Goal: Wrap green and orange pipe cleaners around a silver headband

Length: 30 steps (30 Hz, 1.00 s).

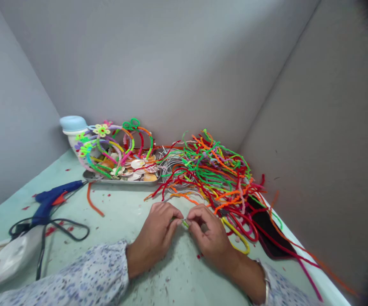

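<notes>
My left hand (161, 225) and my right hand (207, 231) meet fingertip to fingertip above the middle of the table. Between them they pinch a short piece of green pipe cleaner (185, 223). Most of it is hidden behind my fingers, so its full length and shape cannot be made out. Just to the right of my right hand lies a pair of scissors with yellow handles (246, 242), partly covered. Beyond both hands spreads a big tangle of colourful pipe cleaners (215, 165), with a coil of silvery wire (174, 170) at its left side.
A metal tray (126, 182) at the back holds shells and pipe-cleaner headbands (129, 144) with flowers. A bottle with a blue cap (74, 124) stands beside it. At left lie a blue glue gun (48, 202) with its cord and a white packet (11, 255). A dark phone-like slab (271, 233) is at right.
</notes>
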Available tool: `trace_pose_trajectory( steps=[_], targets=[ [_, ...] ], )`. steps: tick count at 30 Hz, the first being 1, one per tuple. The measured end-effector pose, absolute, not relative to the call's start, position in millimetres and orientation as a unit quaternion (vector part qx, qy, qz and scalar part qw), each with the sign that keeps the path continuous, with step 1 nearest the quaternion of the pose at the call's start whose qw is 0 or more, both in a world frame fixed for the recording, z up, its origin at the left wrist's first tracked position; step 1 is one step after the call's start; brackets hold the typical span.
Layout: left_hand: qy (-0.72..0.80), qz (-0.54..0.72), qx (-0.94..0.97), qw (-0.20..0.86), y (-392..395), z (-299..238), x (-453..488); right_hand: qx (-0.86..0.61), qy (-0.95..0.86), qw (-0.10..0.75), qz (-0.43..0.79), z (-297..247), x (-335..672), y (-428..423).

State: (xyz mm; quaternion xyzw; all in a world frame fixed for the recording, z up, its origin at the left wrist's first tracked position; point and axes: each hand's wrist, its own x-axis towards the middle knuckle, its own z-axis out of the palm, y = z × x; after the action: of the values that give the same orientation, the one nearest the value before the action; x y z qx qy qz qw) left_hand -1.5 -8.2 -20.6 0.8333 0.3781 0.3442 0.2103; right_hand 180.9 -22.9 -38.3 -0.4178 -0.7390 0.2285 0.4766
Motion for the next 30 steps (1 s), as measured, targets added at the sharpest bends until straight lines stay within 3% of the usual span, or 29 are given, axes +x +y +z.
trace_pose_trajectory(
  steps=[15, 30],
  targets=[
    [0.383, 0.334, 0.809, 0.295, -6.9, -16.1, -3.2, -0.397, -0.74, 0.491, 0.231, -35.8, 180.4, -20.7],
    [0.392, 0.299, 0.816, 0.302, -3.7, -15.3, -2.6, -0.396, -0.745, 0.475, 0.249, -36.7, 181.9, -19.3]
  ],
)
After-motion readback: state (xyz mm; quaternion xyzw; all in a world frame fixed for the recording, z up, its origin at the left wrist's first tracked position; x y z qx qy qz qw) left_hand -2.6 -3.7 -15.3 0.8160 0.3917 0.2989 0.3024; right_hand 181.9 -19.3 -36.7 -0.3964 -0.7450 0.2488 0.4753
